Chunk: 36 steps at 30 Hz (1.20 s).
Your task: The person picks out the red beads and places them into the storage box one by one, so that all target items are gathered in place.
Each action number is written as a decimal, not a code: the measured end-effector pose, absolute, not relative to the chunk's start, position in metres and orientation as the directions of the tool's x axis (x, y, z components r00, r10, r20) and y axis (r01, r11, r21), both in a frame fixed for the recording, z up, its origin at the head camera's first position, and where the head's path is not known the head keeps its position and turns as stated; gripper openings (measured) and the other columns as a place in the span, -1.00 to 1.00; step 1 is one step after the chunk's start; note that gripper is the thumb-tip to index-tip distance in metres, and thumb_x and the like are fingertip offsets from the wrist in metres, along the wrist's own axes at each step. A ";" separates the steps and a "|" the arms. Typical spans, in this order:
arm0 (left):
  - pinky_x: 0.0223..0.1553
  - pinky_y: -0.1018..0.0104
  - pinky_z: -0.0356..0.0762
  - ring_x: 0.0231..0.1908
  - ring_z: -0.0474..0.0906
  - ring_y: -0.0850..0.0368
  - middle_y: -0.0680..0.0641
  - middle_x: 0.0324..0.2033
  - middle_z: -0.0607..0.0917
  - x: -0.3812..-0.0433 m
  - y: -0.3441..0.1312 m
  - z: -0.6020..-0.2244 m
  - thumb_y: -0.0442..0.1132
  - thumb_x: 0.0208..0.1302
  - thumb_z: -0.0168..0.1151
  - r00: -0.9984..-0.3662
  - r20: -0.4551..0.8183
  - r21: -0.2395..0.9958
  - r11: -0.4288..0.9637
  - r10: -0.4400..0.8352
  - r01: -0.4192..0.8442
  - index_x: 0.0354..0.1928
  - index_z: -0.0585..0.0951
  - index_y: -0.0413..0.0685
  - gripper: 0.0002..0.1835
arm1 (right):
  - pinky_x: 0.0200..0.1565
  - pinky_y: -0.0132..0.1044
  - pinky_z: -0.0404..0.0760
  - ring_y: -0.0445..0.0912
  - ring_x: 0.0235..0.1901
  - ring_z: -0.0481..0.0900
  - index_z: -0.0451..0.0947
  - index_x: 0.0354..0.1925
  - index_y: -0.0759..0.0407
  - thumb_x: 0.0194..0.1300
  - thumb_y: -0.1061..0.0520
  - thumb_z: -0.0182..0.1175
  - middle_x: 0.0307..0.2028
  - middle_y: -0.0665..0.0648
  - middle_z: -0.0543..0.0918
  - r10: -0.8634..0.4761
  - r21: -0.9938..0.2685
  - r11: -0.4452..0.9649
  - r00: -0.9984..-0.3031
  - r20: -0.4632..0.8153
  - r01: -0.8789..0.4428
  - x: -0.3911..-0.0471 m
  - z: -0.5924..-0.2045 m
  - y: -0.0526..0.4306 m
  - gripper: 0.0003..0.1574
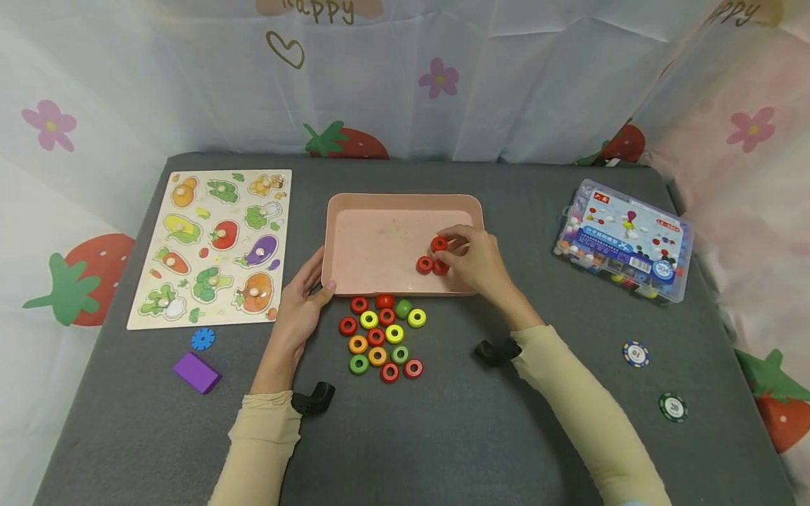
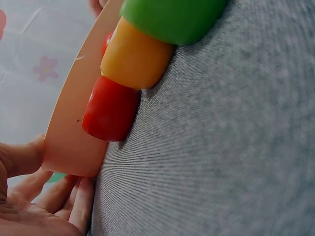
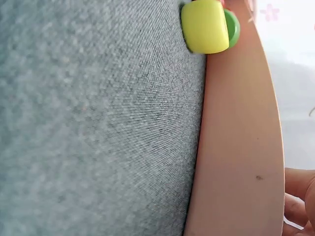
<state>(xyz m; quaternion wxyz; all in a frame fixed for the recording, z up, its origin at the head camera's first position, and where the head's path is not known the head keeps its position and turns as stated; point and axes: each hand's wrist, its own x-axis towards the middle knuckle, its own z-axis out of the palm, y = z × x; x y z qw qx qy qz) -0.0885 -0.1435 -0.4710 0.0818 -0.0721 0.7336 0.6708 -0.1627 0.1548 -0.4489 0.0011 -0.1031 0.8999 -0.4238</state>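
Observation:
My left hand [image 1: 300, 309] holds the left end of a shallow pink tray [image 1: 373, 242], thumb at the front corner and fingers along the outer side. In the left wrist view the thumb lies at the tray's rim. Over the tray's right part, my right hand [image 1: 476, 261] pinches a red ring bead [image 1: 439, 244] between thumb and fingertips. Beneath it two more red ring beads [image 1: 425, 265] lie in the tray. Several red, yellow, orange and green ring beads [image 1: 376, 337] lie grouped on the table before the tray's front wall.
A vegetable puzzle board [image 1: 209, 246] lies at the left, with a blue disc [image 1: 203, 339] and a purple block [image 1: 197, 372] below it. At the right are a clear plastic case [image 1: 626, 239], a blue-edged chip [image 1: 635, 354] and a dark green chip [image 1: 673, 407].

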 end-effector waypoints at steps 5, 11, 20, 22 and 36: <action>0.40 0.00 0.22 0.45 0.23 0.13 -0.01 0.48 0.32 -0.088 -0.143 -0.471 -0.30 0.49 0.10 -0.975 -0.220 0.972 0.087 0.001 -0.219 0.55 0.20 0.19 -0.33 | -0.16 -0.08 0.64 0.03 -0.23 0.68 0.69 0.04 0.21 0.18 0.19 0.46 -0.17 0.18 0.74 -0.188 -0.752 0.641 -0.981 0.038 -0.152 -0.163 -0.449 0.153 -0.57; 0.41 0.00 0.19 0.46 0.21 0.10 -0.04 0.48 0.31 -0.088 -0.142 -0.473 -0.32 0.49 0.09 -0.978 -0.208 0.975 0.081 0.000 -0.207 0.55 0.20 0.13 -0.34 | -0.16 -0.09 0.62 0.03 -0.22 0.67 0.70 0.03 0.21 0.22 0.22 0.42 -0.15 0.18 0.75 -0.188 -0.734 0.664 -0.982 0.023 -0.144 -0.159 -0.447 0.155 -0.62; 0.41 -0.01 0.19 0.47 0.18 0.12 -0.03 0.48 0.31 -0.088 -0.142 -0.472 -0.30 0.49 0.09 -0.978 -0.207 0.975 0.078 0.005 -0.206 0.55 0.19 0.14 -0.34 | -0.14 -0.10 0.60 0.01 -0.23 0.65 0.73 -0.06 0.20 0.20 0.22 0.43 -0.18 0.16 0.74 -0.207 -0.741 0.644 -0.976 0.068 -0.188 -0.141 -0.437 0.160 -0.69; 0.41 -0.01 0.19 0.48 0.17 0.11 -0.03 0.48 0.31 -0.088 -0.142 -0.471 -0.30 0.49 0.09 -0.979 -0.204 0.976 0.079 0.007 -0.203 0.56 0.19 0.14 -0.34 | -0.15 -0.11 0.60 -0.01 -0.23 0.64 0.73 -0.07 0.19 0.20 0.21 0.44 -0.17 0.15 0.75 -0.225 -0.748 0.632 -0.972 0.072 -0.202 -0.134 -0.432 0.160 -0.71; 0.34 0.00 0.29 0.45 0.23 0.13 0.00 0.48 0.31 -0.088 -0.141 -0.471 -0.28 0.49 0.09 -0.977 -0.213 0.973 0.090 0.002 -0.212 0.56 0.19 0.17 -0.34 | -0.33 -0.30 0.55 -0.21 -0.39 0.53 0.69 -0.06 0.17 0.16 0.22 0.47 -0.36 -0.06 0.64 -0.619 -0.813 0.448 -0.785 0.017 -0.371 -0.073 -0.429 0.147 -0.66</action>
